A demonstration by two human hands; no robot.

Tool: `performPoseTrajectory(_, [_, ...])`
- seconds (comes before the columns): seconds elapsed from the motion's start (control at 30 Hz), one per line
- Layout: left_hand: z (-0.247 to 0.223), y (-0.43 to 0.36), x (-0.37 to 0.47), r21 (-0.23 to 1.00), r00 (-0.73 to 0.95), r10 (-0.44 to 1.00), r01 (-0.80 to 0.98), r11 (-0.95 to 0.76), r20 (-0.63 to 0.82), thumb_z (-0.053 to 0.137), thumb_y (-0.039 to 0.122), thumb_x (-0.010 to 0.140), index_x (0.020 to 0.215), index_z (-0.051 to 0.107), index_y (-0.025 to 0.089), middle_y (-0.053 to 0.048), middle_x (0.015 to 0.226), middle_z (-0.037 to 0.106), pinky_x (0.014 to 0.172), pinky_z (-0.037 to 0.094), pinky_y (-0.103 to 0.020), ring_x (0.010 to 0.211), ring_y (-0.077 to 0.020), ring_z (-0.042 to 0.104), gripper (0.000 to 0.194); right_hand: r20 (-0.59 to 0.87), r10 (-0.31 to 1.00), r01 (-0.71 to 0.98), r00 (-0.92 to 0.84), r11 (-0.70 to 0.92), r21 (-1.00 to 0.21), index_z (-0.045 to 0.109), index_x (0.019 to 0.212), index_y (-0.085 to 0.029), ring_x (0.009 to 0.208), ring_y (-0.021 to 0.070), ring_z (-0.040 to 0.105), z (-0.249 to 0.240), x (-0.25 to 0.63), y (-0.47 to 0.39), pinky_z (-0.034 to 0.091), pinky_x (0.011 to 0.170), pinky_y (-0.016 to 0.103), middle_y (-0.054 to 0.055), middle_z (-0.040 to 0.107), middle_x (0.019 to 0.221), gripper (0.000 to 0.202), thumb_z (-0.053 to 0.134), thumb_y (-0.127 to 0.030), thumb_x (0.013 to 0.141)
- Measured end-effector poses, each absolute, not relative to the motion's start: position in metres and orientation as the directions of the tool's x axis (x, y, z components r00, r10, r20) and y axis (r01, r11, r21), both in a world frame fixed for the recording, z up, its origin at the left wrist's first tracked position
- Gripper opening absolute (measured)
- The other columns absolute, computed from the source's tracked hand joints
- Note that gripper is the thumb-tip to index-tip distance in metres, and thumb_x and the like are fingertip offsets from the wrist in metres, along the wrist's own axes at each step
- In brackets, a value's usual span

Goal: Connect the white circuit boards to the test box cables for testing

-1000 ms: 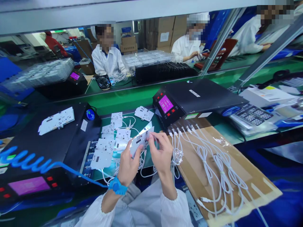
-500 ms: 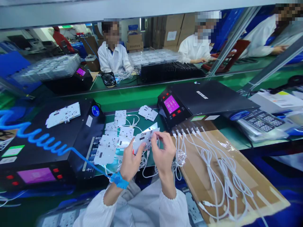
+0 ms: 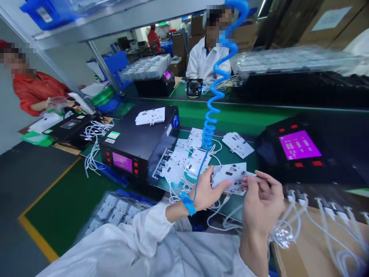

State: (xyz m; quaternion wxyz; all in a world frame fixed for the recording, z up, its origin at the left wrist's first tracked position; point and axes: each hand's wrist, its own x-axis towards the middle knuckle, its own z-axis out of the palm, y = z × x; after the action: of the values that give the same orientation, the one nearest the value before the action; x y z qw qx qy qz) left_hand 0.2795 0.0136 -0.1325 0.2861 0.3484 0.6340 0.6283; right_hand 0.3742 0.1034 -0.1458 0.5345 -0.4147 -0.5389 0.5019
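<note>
My left hand (image 3: pixel 206 190), with a blue wrist strap (image 3: pixel 188 204) on its wrist, grips a white circuit board (image 3: pixel 238 169) by its left side, thumb across the face. At the board's right edge, the closed fingers of my right hand (image 3: pixel 263 200) pinch it; their tips partly hide that edge. A white edge shows behind the board, and I cannot make out whether it is a second board. To the left lie several more white boards (image 3: pixel 174 165) beside a black tester. Another white board (image 3: pixel 238 144) rests behind the held one on the green bench.
The black tester (image 3: pixel 129 130) at left carries a board stack (image 3: pixel 150 116). A second tester (image 3: pixel 325 154) stands at right, white cables (image 3: pixel 302 215) running from it over cardboard (image 3: pixel 305 246). A blue coiled cord (image 3: pixel 215 96) hangs mid-view. Co-workers sit across the bench and at far left.
My view has turned left, so the bench appears further right and a person in red shows at left. Both hands stay on the board. The coiled cord now hangs upright.
</note>
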Motion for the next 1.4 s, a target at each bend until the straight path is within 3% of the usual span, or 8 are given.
performPoseTrajectory(0.17, [-0.144, 0.015, 0.274, 0.988, -0.608, 0.793, -0.136, -0.078, -0.021, 0.070, 0.055, 0.091, 0.125, 0.060, 0.020, -0.012, 0.128, 0.070, 0.083, 0.067, -0.040, 0.111, -0.0272, 0.071, 0.050, -0.012, 0.993, -0.377, -0.119, -0.057, -0.924, 0.074, 0.095, -0.016, 0.074, 0.0109, 0.061, -0.143, 0.376, 0.110, 0.050, 0.072, 0.025, 0.000, 0.067, 0.082, 0.026, 0.082, -0.033, 0.076])
performPoseTrajectory(0.27, [-0.153, 0.014, 0.267, 0.991, -0.655, 0.755, -0.115, -0.065, -0.026, 0.065, 0.059, 0.093, 0.126, 0.059, 0.020, -0.013, 0.131, 0.069, 0.089, 0.066, -0.042, 0.114, -0.0278, 0.070, 0.051, -0.119, 0.987, -0.478, -0.112, -0.159, -0.864, 0.075, 0.095, -0.016, 0.074, 0.0093, 0.060, -0.145, 0.377, 0.115, 0.049, 0.071, 0.023, -0.001, 0.067, 0.082, 0.030, 0.084, -0.029, 0.070])
performPoseTrajectory(0.4, [-0.158, 0.010, 0.254, 0.998, -0.784, 0.621, -0.018, -0.055, 0.019, 0.067, 0.062, 0.091, 0.125, 0.059, 0.019, -0.014, 0.131, 0.069, 0.108, 0.057, -0.048, 0.123, -0.0298, 0.067, 0.055, -0.206, 0.976, -0.483, -0.074, -0.216, -0.848, 0.073, 0.105, -0.016, 0.082, 0.0116, 0.062, -0.150, 0.377, 0.116, 0.050, 0.075, 0.026, 0.002, 0.069, 0.094, 0.040, 0.083, -0.032, 0.069])
performPoseTrajectory(0.6, [-0.149, 0.003, 0.242, 0.996, -0.850, 0.526, -0.037, -0.084, 0.013, 0.078, 0.067, 0.079, 0.120, 0.059, 0.018, -0.015, 0.126, 0.071, 0.095, 0.064, -0.043, 0.109, -0.0301, 0.074, 0.066, -0.237, 0.971, -0.470, -0.014, -0.215, -0.856, 0.065, 0.118, -0.016, 0.104, 0.0183, 0.065, -0.172, 0.365, 0.117, 0.050, 0.086, 0.031, 0.009, 0.069, 0.117, 0.054, 0.078, -0.044, 0.073])
performPoseTrajectory(0.9, [-0.135, -0.011, 0.251, 0.970, -0.803, 0.575, -0.234, -0.058, -0.159, 0.086, 0.045, 0.079, 0.130, 0.060, 0.021, -0.011, 0.120, 0.075, 0.090, 0.061, -0.033, 0.106, -0.0251, 0.074, 0.062, -0.287, 0.953, -0.449, 0.097, -0.216, -0.867, 0.055, 0.125, -0.016, 0.119, 0.0223, 0.064, -0.201, 0.360, 0.129, 0.052, 0.096, 0.036, 0.016, 0.059, 0.138, 0.061, 0.069, -0.049, 0.076])
performPoseTrajectory(1.1, [-0.117, -0.009, 0.268, 0.943, -0.739, 0.631, -0.331, -0.037, -0.235, 0.089, 0.040, 0.076, 0.130, 0.065, 0.023, -0.010, 0.121, 0.076, 0.094, 0.062, -0.035, 0.110, -0.0265, 0.073, 0.061, -0.237, 0.967, -0.162, -0.099, -0.250, -0.955, 0.043, 0.149, -0.017, 0.140, 0.0268, 0.053, -0.185, 0.383, 0.112, 0.045, 0.116, 0.048, 0.019, 0.051, 0.153, 0.073, 0.070, -0.046, 0.088])
performPoseTrajectory(1.23, [-0.111, -0.007, 0.279, 0.949, -0.731, 0.626, -0.311, 0.051, -0.273, 0.089, 0.043, 0.076, 0.126, 0.067, 0.025, -0.006, 0.114, 0.077, 0.090, 0.064, -0.034, 0.107, -0.0260, 0.074, 0.057, 0.030, 0.972, 0.140, -0.235, 0.064, -0.988, 0.051, 0.150, -0.023, 0.147, 0.0264, 0.047, -0.155, 0.427, 0.071, 0.039, 0.124, 0.049, 0.013, 0.047, 0.159, 0.057, 0.063, -0.046, 0.099])
performPoseTrajectory(1.4, [-0.109, 0.000, 0.293, 0.951, -0.710, 0.641, -0.286, 0.118, -0.293, 0.094, 0.044, 0.068, 0.112, 0.069, 0.023, -0.005, 0.109, 0.077, 0.076, 0.065, -0.025, 0.099, -0.0225, 0.074, 0.055, 0.260, 0.939, 0.508, -0.224, 0.340, -0.791, 0.067, 0.130, -0.025, 0.117, 0.0206, 0.069, -0.143, 0.524, 0.029, 0.058, 0.102, 0.036, 0.010, 0.070, 0.126, 0.029, 0.053, -0.023, 0.105])
